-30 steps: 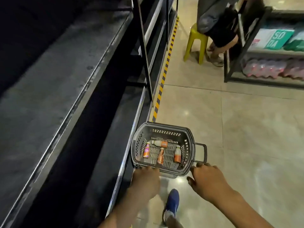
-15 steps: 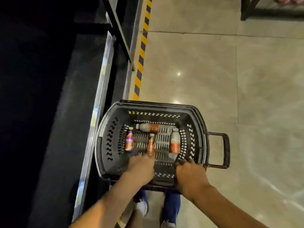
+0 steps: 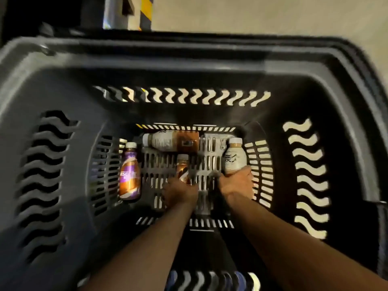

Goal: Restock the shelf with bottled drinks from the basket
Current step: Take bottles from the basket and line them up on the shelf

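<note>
Four bottles lay in basket [image 3: 63, 85] | left hand [image 3: 180, 193] gripped brown bottle [image 3: 183, 166] | right hand [image 3: 236, 183] gripped white bottle [image 3: 233, 158]

Left hand [image 3: 180, 194] hides brown bottle [image 3: 182, 164] base; grip unclear.

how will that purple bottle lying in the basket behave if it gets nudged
The purple bottle lies on its side on the slotted basket floor, so its round body would probably roll sideways, though the slots may check it. It looks full, so likely fairly heavy for its size. The glossy wrap may be slippery.
</note>
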`<state>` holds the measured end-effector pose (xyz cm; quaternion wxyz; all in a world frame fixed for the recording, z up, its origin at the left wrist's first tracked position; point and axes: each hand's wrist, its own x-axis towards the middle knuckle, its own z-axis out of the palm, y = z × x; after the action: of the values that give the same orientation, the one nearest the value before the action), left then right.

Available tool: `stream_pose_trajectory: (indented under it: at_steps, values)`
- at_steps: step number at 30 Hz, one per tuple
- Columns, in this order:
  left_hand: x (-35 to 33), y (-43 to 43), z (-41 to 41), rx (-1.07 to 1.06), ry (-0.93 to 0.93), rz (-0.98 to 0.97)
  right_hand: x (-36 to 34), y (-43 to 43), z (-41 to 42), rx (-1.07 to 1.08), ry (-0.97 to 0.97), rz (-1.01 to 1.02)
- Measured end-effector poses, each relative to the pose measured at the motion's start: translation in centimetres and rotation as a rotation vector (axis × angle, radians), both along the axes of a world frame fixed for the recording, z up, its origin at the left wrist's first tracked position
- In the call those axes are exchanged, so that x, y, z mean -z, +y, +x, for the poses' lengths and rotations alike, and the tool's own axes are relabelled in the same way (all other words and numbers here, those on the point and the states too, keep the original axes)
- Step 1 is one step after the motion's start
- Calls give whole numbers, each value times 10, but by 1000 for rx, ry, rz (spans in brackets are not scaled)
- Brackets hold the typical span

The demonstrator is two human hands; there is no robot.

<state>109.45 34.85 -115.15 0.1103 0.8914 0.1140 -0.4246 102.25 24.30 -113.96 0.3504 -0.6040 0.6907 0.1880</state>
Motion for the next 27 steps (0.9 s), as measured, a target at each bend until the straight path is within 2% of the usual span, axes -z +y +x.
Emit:
stream_pose_trajectory:
  at_steps: [4, 8, 11, 14, 16, 21, 24, 27]
  values:
    - [19, 2, -5, 7, -187, 6, 28, 9, 2, 71, -78, -205]
    - [4, 12, 17, 3, -36, -41, 4, 8, -10, 220, -187, -32]
    - [-54, 17, 30, -147, 53, -123, -53, 7, -22, 232, -183, 55]
    - [-150, 16, 35, -265, 137, -198, -146, 9, -25, 242, -243, 69]
    - [-225, 14, 37, -262, 189, -276, -220, 6, -22, 263, -321, 80]
    - [-433, 11, 44, -251, 161, -516, -422, -12, -3, 222, -544, 108]
    - [-565, 9, 46, -301, 163, -606, -553, -19, 10, 104, -683, 93]
    - [-675, 24, 41, -393, 156, -700, -667, -17, 13, 84, -761, 94]
